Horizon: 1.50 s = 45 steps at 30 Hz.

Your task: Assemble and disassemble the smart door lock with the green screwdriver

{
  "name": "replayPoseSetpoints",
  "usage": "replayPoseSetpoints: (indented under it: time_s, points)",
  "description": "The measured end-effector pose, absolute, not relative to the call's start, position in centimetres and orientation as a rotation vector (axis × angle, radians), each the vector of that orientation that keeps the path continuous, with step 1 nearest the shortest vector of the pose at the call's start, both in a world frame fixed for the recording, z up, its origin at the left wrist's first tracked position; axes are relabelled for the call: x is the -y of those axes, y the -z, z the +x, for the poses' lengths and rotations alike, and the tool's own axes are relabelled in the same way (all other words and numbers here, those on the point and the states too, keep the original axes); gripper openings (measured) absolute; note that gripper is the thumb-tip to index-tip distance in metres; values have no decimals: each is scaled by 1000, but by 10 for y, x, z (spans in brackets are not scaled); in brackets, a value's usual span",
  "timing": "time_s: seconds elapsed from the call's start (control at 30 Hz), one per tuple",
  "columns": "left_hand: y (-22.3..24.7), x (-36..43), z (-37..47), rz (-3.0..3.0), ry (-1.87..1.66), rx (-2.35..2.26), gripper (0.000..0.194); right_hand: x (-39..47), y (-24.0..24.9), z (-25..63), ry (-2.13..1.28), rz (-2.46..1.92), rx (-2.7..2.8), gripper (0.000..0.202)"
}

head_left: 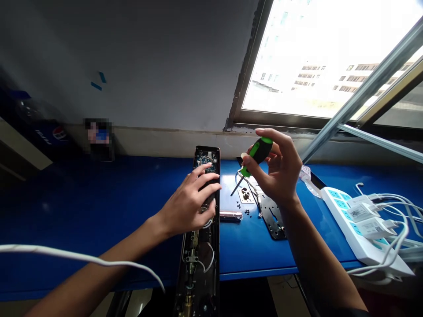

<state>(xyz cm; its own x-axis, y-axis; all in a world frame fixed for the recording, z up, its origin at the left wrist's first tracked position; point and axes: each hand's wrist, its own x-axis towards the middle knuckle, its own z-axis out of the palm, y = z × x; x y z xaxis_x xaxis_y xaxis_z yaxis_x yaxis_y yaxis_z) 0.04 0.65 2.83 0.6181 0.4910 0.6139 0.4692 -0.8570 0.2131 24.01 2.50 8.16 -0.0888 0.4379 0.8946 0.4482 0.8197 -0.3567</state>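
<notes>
A long black housing [211, 259], open on top, runs away from me and overhangs the table's front edge. Inside it show a circuit board [201, 159] at the far end, white wires and brass-coloured mechanical parts. Across its upper half lies my left hand [198, 196], fingers spread and touching the housing. My right hand [277, 165] holds a green and black screwdriver [257, 156] in the air right of the housing, shaft pointing down and left. Below the screwdriver are a small metal plate [246, 195], several dark screws [247, 212] and a black slotted plate [274, 222].
On the blue table [99, 207], a white power strip [350, 229] with chargers and cables stands at right. A pink wrapped bar [230, 216] lies beside the housing. A white cable [82, 255] crosses the lower left. A bottle [49, 127] stands at far left; a metal bar [360, 83] slants past the window.
</notes>
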Motion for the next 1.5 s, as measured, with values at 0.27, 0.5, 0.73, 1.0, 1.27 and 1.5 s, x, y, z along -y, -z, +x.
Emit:
replayPoseSetpoints:
  time_s: [0.27,0.5,0.73,1.0,1.27,1.5]
  points:
    - [-20,0,19,2878,-899,-994,49,-35,-54,255,-56,-800,1718,47]
    - [-22,-9,22,2858,-932,-954,43,-37,-44,262,12,-886,1842,41]
    - [-19,-12,27,2817,-964,-985,41,-41,-39,261,-3,-882,1916,38]
    - [-20,-12,12,2640,-1265,-870,35,-38,-45,261,29,-840,1846,43]
    - [-16,-20,-11,2628,-1351,-856,33,-30,-103,227,-32,-665,1740,41]
    - [-7,-23,-18,2687,-1369,-831,18,-33,-103,193,-114,-657,1601,36]
